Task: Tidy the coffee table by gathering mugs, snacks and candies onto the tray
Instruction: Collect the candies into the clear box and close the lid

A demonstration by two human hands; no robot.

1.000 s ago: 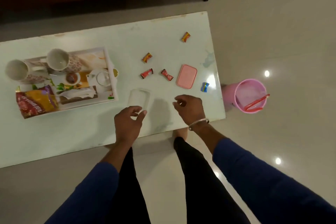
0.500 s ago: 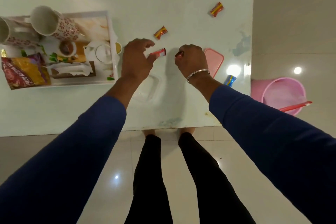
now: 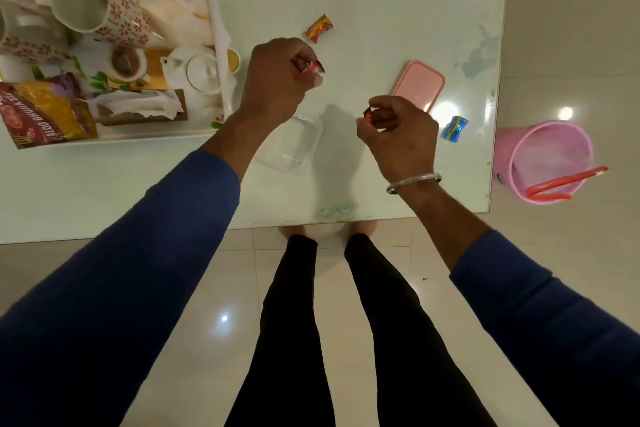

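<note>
right now both hands pinch one red candy each: the left hand (image 3: 277, 80) beside the tray (image 3: 221, 45), the right hand (image 3: 398, 135) farther off, above the clear box (image 3: 291, 146). so the left is nearer the tray.

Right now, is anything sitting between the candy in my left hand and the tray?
Nothing visible blocks it. The left hand pinches a red candy just right of the tray, with only bare table between. The tray's near side does hold a white teapot, so free room there is tight.
</note>
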